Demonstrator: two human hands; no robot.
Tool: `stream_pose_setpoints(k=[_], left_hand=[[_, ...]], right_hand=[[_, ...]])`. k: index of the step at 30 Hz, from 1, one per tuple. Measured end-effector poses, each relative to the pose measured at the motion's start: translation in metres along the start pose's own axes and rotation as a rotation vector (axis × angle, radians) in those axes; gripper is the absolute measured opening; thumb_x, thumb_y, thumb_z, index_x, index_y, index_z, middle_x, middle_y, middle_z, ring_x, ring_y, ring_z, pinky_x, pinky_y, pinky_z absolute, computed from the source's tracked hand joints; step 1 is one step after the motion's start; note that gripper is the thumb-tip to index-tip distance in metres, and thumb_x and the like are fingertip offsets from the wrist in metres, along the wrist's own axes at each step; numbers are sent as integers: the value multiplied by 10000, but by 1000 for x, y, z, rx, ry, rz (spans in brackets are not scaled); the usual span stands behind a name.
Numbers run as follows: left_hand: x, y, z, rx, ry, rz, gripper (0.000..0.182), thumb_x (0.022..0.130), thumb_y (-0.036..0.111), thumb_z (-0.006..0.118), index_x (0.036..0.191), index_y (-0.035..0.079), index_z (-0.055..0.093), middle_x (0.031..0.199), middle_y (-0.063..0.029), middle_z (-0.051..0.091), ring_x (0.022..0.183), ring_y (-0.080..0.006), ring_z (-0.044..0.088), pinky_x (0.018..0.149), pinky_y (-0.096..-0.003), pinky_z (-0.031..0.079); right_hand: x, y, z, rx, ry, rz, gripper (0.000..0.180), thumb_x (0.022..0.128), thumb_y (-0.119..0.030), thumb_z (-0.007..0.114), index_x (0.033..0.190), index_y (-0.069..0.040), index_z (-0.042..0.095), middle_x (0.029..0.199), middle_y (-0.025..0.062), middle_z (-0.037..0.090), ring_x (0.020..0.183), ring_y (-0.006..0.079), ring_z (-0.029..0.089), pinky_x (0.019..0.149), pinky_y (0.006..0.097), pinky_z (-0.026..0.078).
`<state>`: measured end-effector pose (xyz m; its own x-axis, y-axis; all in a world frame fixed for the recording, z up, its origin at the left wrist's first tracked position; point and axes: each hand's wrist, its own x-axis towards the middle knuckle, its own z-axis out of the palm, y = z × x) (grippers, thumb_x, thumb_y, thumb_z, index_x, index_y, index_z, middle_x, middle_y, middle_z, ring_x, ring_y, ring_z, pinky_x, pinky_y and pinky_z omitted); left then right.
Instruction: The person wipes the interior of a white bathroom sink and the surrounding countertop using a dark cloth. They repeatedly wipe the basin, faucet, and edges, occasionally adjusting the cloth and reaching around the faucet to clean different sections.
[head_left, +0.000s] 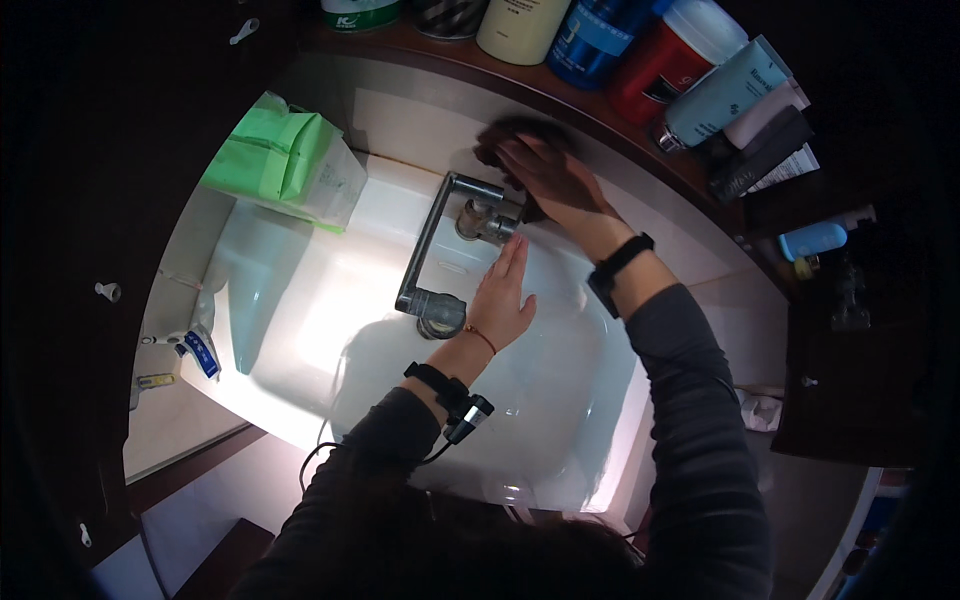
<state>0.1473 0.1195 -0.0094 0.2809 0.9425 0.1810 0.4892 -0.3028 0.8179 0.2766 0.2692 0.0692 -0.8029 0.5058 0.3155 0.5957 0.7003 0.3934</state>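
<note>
My right hand (551, 176) lies over a dark brown cloth (491, 142) against the pale wall behind the washbasin (555, 435). Most of the cloth is hidden under the palm and fingers. Just below it, my left hand (504, 304) is held over the basin, empty, its fingers straight and its thumb apart. Its fingertips are close to the base of the metal faucet (421, 247); whether they touch it I cannot tell. The faucet's angular spout reaches out over the basin, ending in a round head beside my left wrist.
A green and white tissue pack (281, 161) stands on the basin's back left corner. Above the wall runs a dark wooden shelf (450, 51) with bottles and tubes, including a red jar (652, 75). A toothpaste tube (199, 354) and toothbrush (161, 340) are at the left.
</note>
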Motion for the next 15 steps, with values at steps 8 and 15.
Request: stream_pose_setpoints(k=[8,15], left_hand=[[-24,-13,-12,-9,-64,-33,827,784,70,654,1460,-20,187,1523,-196,195,1330,-405,344,1072,-406,365],[-24,-21,-13,35,-67,-50,802,796,81,652,1454,-13,203,1525,-198,178,1333,-409,335,1078,-414,361]], right_hand=[[-68,9,-29,-219,-312,40,498,824,-171,519,1321,-194,535,1394,-21,456,1281,189,399,1027,388,373],[11,-13,21,-4,-231,47,477,917,-177,473,1393,-175,433,1461,34,387,1337,198,372,1077,348,337]])
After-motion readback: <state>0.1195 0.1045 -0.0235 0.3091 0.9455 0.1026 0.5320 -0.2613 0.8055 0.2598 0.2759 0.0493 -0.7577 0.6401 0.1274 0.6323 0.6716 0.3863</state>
